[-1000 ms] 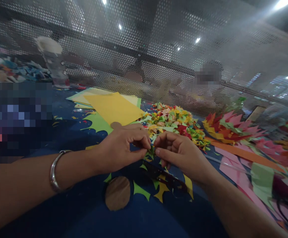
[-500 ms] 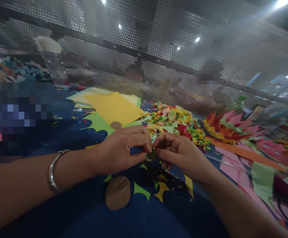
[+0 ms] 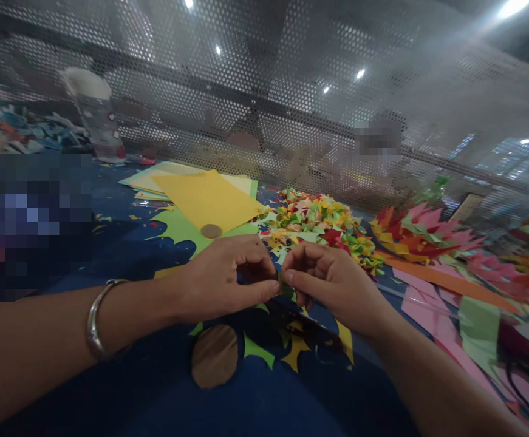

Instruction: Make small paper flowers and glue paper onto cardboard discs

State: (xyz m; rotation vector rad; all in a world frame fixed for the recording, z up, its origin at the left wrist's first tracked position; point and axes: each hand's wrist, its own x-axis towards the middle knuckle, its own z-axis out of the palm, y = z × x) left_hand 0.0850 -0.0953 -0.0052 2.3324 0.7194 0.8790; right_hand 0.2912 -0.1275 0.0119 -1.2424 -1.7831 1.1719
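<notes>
My left hand [image 3: 228, 276], a silver bangle on its wrist, and my right hand [image 3: 332, 285] meet at the middle, fingertips almost touching. Between them is a small piece of green paper [image 3: 285, 287], mostly hidden by the fingers. My right thumb and fingers pinch it; my left thumb and curled forefinger close on its left side. Just below lies a long dark object [image 3: 307, 323], too dim to name. Around it are a green paper scrap [image 3: 259, 350] and a yellow paper scrap [image 3: 297, 353]. A brown disc [image 3: 215, 356] rests nearer me.
Behind my hands are a yellow sheet [image 3: 209, 197] bearing a small disc [image 3: 212, 230], and a heap of folded paper pieces [image 3: 319, 215]. Pointed paper work [image 3: 421, 233] and pink strips [image 3: 421, 291] lie right. A clear cup [image 3: 98, 115] stands back left, before a perforated screen [image 3: 246, 91].
My left forefinger has lifted and curled back slightly, and the left thumb lies straighter against the green piece. My right hand is nearly still. The view has shifted a little.
</notes>
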